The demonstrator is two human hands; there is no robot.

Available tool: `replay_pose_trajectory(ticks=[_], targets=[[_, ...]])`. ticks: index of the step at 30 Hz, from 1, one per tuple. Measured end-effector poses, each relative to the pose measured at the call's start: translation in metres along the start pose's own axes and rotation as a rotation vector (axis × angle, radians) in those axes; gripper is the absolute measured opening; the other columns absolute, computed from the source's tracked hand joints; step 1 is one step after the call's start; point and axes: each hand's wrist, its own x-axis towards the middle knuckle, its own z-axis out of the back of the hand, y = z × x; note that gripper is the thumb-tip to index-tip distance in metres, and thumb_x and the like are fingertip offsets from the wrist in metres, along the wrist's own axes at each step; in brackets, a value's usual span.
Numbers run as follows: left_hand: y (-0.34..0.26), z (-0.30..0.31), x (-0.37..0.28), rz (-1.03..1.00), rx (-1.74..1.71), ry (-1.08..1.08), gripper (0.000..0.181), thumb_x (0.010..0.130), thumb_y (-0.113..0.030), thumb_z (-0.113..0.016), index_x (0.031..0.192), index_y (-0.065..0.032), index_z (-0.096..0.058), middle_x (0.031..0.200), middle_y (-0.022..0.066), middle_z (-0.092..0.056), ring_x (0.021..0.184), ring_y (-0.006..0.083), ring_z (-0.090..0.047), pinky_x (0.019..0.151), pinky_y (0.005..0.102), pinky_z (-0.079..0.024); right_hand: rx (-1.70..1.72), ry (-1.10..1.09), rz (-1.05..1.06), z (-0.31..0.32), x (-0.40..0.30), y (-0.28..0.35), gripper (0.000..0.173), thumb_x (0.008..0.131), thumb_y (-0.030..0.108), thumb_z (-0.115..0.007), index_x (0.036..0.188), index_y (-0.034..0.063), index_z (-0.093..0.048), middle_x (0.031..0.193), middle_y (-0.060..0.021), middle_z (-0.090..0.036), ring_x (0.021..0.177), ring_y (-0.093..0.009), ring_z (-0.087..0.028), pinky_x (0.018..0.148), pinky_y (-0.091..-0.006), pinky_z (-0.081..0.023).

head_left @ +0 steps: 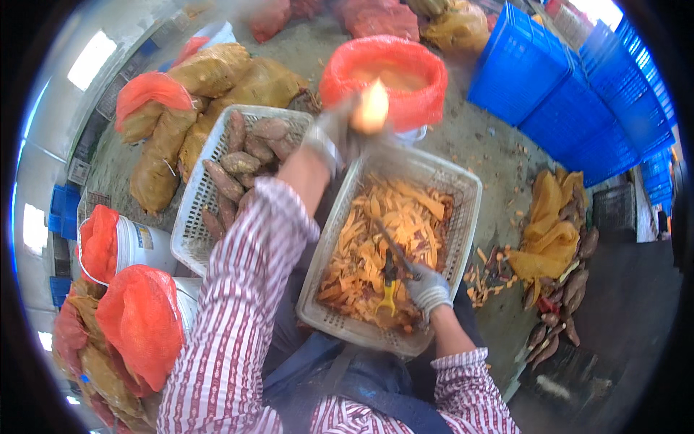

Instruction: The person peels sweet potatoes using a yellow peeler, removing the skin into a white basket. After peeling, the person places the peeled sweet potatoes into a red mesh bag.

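Note:
My left hand (332,133), in a grey work glove, is stretched far forward and blurred. A peeled orange sweet potato (372,108) is in its grasp, at the near rim of a bucket lined with a red mesh bag (332,81). My right hand (428,288), gloved too, grips a knife (394,245) whose blade points forward over a white plastic crate (470,217). Orange peelings (360,238) fill much of that crate. On the peelings, just left of my right hand, lies a yellow-handled peeler (386,298).
Unpeeled sweet potatoes (225,182) lie in a second white crate (187,238) at left. Beyond it are filled mesh sacks (217,70). White buckets (154,249) with red mesh bags stand at lower left. Blue crates (542,81) are stacked at right, near a yellow mesh sack (547,238).

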Motion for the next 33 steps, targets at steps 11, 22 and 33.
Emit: replay_pose_trajectory(ticks=[11, 22, 33], targets=[[0.127, 0.069, 0.072, 0.139, 1.924, -0.013, 0.042, 0.076, -0.031, -0.053, 0.113, -0.0110, -0.053, 0.112, 0.0183, -0.053, 0.107, 0.0297, -0.049, 0.091, 0.0332, -0.037, 1.658, -0.471, -0.216, 0.081, 0.016, -0.036, 0.016, 0.082, 0.024, -0.056, 0.079, 0.0107, -0.046, 0.059, 0.0005, -0.042, 0.045, -0.013, -0.043, 0.040, -0.0295, -0.037], [0.273, 0.086, 0.176, 0.520, 2.389, 0.230, 0.045, 0.078, -0.018, -0.049, 0.123, -0.0153, -0.043, 0.131, 0.0109, -0.036, 0.118, 0.0269, -0.039, 0.096, 0.0434, -0.032, 2.213, -0.314, -0.412, 0.084, -0.005, -0.030, 0.021, 0.089, 0.029, -0.042, 0.086, 0.0099, -0.049, 0.059, 0.0033, -0.042, 0.048, -0.010, -0.042, 0.043, -0.0268, -0.039], [0.246, 0.102, 0.170, 0.572, 2.373, 0.427, 0.058, 0.066, -0.032, -0.063, 0.118, -0.0127, -0.048, 0.120, 0.0116, -0.049, 0.106, 0.0277, -0.050, 0.089, 0.0400, -0.040, 2.172, -0.219, -0.468, 0.071, 0.000, -0.038, 0.032, 0.086, 0.037, -0.047, 0.067, 0.0109, -0.050, 0.055, 0.0039, -0.045, 0.047, -0.012, -0.044, 0.043, -0.0281, -0.039]])
